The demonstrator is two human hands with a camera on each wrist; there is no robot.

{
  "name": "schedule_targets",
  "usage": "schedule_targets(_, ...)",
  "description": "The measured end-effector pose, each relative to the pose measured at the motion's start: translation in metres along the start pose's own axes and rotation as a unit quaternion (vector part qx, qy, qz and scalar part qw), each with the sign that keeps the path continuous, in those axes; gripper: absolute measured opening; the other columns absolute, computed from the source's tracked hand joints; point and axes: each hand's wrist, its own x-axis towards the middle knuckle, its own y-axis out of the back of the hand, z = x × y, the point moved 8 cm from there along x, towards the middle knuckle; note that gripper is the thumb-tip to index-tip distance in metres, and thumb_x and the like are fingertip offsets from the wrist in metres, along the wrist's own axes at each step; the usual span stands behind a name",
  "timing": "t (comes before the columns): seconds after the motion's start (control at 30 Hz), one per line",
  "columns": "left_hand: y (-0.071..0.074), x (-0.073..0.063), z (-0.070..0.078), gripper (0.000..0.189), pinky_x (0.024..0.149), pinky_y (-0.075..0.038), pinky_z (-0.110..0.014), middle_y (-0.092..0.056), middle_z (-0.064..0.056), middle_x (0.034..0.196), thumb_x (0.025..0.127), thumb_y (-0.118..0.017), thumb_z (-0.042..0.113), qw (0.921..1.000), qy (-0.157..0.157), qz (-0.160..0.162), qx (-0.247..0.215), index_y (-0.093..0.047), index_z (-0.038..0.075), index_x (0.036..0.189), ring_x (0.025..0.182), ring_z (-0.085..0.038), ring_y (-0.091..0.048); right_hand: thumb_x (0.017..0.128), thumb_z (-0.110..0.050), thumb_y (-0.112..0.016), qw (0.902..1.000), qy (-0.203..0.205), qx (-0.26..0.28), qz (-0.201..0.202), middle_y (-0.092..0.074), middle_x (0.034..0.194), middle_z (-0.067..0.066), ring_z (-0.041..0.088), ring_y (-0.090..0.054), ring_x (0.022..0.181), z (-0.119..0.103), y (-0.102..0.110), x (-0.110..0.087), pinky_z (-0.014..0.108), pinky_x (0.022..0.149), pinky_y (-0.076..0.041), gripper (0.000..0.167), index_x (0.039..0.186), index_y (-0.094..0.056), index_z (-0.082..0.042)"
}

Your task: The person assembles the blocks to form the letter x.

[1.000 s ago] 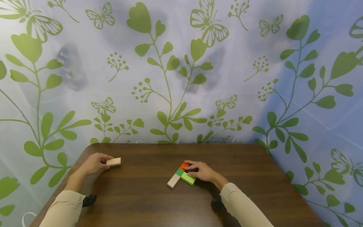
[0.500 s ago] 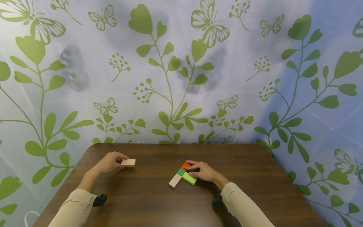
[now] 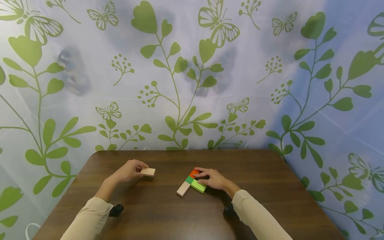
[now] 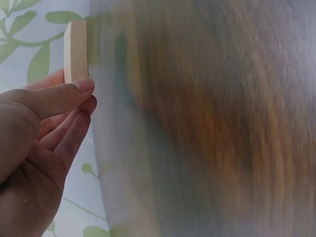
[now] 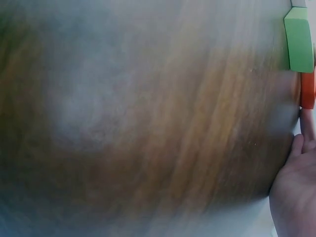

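Observation:
Thumb and fingers of my left hand point(image 3: 129, 170) pinch one end of a plain wooden block point(image 3: 148, 172) over the table's left half; the left wrist view shows its free end point(image 4: 76, 52) jutting past the fingertips. Right of it, several blocks lie joined: an orange block point(image 3: 192, 174), a small dark green block point(image 3: 189, 180), a lime green block point(image 3: 198, 186) and a second plain wooden block point(image 3: 183, 189). My right hand point(image 3: 216, 179) rests on this group, fingers extended at the orange block and thumb at the lime one. Fingers partly cover the orange block.
The blocks lie on a dark brown wooden table point(image 3: 168, 216) with rounded far corners. Behind it hangs a pale curtain point(image 3: 126, 93) printed with green leaves and butterflies. Black devices point(image 3: 116, 210) sit at both wrists, beside the beige sleeves.
My left hand has moved right with the plain wooden block, closer to the joined blocks. My right hand and the joined blocks have stayed in place.

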Motion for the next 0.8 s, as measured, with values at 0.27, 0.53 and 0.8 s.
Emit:
schedule_targets(0.27,-0.014,0.013,0.009,0.030,0.081,-0.057,-0.046,-0.072,-0.013,0.106,0.084,-0.080,-0.008,0.9999,-0.009,-0.008,-0.002,-0.075,-0.001,0.113,0.096,-0.030,-0.070,0.102,-0.021,-0.069,1.0000,0.004,-0.008,0.001,-0.046,0.157,0.010,0.038,-0.040,0.144,0.000,0.000,0.000,0.060,0.113,-0.031,0.038,0.137,-0.068,-0.005)
schedule_targets(0.53,-0.031,0.033,0.032,0.029,0.082,-0.057,-0.045,-0.073,-0.012,0.105,0.087,-0.078,-0.006,0.9992,-0.027,-0.029,-0.005,-0.074,-0.003,0.115,0.095,-0.027,-0.070,0.102,-0.021,-0.068,0.9999,0.005,-0.011,0.001,-0.045,0.158,0.011,0.038,-0.039,0.145,0.001,0.002,-0.001,0.060,0.114,-0.030,0.039,0.137,-0.067,-0.005)
schedule_targets(0.8,-0.048,0.053,0.043,0.030,0.078,-0.056,-0.040,-0.073,-0.009,0.101,0.085,-0.079,-0.007,0.9992,-0.024,-0.033,0.001,-0.075,-0.001,0.114,0.090,-0.022,-0.068,0.103,-0.023,-0.067,0.9999,0.004,-0.012,-0.001,-0.043,0.159,0.011,0.037,-0.037,0.146,0.002,0.000,-0.001,0.061,0.114,-0.029,0.039,0.138,-0.067,-0.006)
